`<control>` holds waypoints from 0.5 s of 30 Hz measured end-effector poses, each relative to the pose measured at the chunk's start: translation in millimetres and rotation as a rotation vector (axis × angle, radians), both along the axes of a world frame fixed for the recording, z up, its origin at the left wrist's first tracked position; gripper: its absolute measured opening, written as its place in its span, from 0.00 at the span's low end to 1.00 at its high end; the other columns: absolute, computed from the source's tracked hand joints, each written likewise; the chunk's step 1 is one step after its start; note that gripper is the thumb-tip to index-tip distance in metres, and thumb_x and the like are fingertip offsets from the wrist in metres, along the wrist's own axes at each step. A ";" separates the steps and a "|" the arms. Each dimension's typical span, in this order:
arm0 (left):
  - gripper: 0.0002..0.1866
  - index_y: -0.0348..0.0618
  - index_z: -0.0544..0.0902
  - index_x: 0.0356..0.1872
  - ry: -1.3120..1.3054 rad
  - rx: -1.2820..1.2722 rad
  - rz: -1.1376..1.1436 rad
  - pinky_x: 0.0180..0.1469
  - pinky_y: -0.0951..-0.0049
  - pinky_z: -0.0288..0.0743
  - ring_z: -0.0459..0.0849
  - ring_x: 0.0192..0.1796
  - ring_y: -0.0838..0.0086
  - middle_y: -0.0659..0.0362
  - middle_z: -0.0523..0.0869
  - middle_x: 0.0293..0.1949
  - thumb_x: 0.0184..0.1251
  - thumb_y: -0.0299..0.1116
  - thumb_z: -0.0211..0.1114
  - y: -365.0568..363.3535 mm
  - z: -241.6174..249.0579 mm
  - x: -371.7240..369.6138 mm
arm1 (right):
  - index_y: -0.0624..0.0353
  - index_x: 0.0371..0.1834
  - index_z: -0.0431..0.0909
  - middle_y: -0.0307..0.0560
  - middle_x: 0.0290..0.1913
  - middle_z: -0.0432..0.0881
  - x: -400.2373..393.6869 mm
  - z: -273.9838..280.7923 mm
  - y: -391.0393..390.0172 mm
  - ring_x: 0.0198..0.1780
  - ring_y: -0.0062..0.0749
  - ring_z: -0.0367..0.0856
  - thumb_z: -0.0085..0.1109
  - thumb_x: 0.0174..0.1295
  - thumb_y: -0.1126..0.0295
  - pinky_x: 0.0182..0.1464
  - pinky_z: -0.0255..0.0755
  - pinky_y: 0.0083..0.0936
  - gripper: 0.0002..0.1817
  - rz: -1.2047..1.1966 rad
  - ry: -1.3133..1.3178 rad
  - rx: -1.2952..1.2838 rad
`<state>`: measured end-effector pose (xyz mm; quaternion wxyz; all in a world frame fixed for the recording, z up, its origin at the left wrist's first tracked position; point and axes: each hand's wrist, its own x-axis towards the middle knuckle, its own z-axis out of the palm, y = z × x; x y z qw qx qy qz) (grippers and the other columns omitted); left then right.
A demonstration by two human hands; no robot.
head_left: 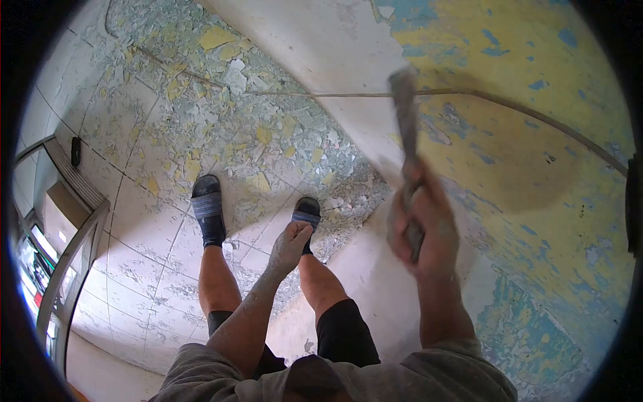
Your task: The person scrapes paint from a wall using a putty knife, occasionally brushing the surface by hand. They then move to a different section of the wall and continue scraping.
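My right hand (432, 231) is wrapped around the handle of a scraper (404, 114), its flat blade pointing up and away from me. Blurred by motion, the blade overlaps the edge between bare white plaster and the wall's peeling yellow and blue paint (509, 141). My left hand (289, 246), dusty with pale powder, hangs in front of my body as a loose fist, and nothing shows in it. Below that hand is my right foot in a striped slide sandal (306, 213).
Paint flakes (261, 137) litter the tiled floor (134, 234) along the wall's foot. A cable (522, 107) runs across the wall and down onto the floor. A metal-framed glass door or window (67, 268) stands at the left, with a small black object (76, 152) nearby.
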<state>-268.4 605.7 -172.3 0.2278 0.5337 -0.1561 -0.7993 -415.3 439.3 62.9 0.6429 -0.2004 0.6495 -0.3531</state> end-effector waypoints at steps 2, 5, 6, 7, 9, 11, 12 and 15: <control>0.17 0.35 0.80 0.52 -0.035 0.020 -0.052 0.54 0.72 0.73 0.81 0.48 0.76 0.57 0.85 0.43 0.76 0.40 0.60 -2.2 -3.1 -1.1 | 0.58 0.76 0.59 0.39 0.25 0.74 2.1 -3.9 -28.1 0.12 0.15 0.62 0.46 0.77 0.66 0.12 0.55 0.14 0.26 -0.081 -0.016 -0.180; 0.17 0.35 0.80 0.52 -0.027 0.030 -0.052 0.54 0.72 0.73 0.81 0.48 0.76 0.57 0.85 0.43 0.75 0.40 0.61 -4.0 -2.9 0.5 | 0.53 0.73 0.61 0.38 0.26 0.72 -7.5 -6.7 -13.6 0.10 0.14 0.60 0.47 0.77 0.60 0.10 0.54 0.13 0.25 -0.096 0.065 -0.138; 0.17 0.35 0.80 0.52 -0.023 0.036 -0.053 0.54 0.72 0.73 0.81 0.48 0.76 0.57 0.85 0.43 0.75 0.40 0.61 -2.5 -3.1 1.5 | 0.53 0.73 0.61 0.38 0.26 0.72 -12.4 -5.4 -6.2 0.10 0.14 0.60 0.47 0.77 0.60 0.10 0.54 0.13 0.25 -0.097 0.069 -0.132; 0.18 0.35 0.80 0.52 -0.018 0.021 -0.034 0.54 0.72 0.73 0.81 0.48 0.75 0.57 0.85 0.43 0.75 0.41 0.61 -3.1 -4.5 2.8 | 0.52 0.74 0.61 0.38 0.26 0.73 -18.0 -3.0 0.3 0.10 0.14 0.59 0.47 0.78 0.60 0.10 0.54 0.13 0.25 -0.139 0.064 -0.092; 0.18 0.34 0.80 0.52 -0.012 -0.004 -0.011 0.54 0.72 0.73 0.81 0.48 0.75 0.56 0.85 0.43 0.75 0.41 0.61 -10.5 -2.0 4.4 | 0.51 0.74 0.61 0.38 0.27 0.73 -24.2 4.5 4.2 0.10 0.14 0.59 0.46 0.78 0.60 0.10 0.54 0.13 0.25 -0.177 0.058 -0.061; 0.18 0.34 0.80 0.52 -0.049 0.003 -0.057 0.55 0.72 0.73 0.81 0.48 0.74 0.56 0.85 0.44 0.75 0.40 0.61 -13.3 2.8 5.5 | 0.51 0.75 0.61 0.38 0.27 0.73 -27.1 10.5 4.9 0.10 0.14 0.59 0.47 0.77 0.61 0.10 0.54 0.13 0.25 -0.175 0.014 -0.048; 0.18 0.34 0.80 0.52 -0.047 0.005 -0.056 0.55 0.72 0.73 0.81 0.48 0.74 0.56 0.85 0.44 0.75 0.40 0.61 -12.5 2.8 4.8 | 0.51 0.75 0.61 0.38 0.27 0.73 -26.1 9.5 0.8 0.10 0.14 0.59 0.47 0.77 0.61 0.10 0.54 0.13 0.25 -0.174 0.016 -0.046; 0.17 0.34 0.80 0.52 -0.037 0.020 -0.014 0.55 0.72 0.73 0.81 0.48 0.75 0.56 0.85 0.44 0.76 0.39 0.60 -7.9 1.3 3.3 | 0.50 0.74 0.63 0.38 0.27 0.73 -20.0 -15.1 -36.2 0.10 0.15 0.59 0.48 0.76 0.62 0.10 0.54 0.13 0.25 -0.148 0.156 0.041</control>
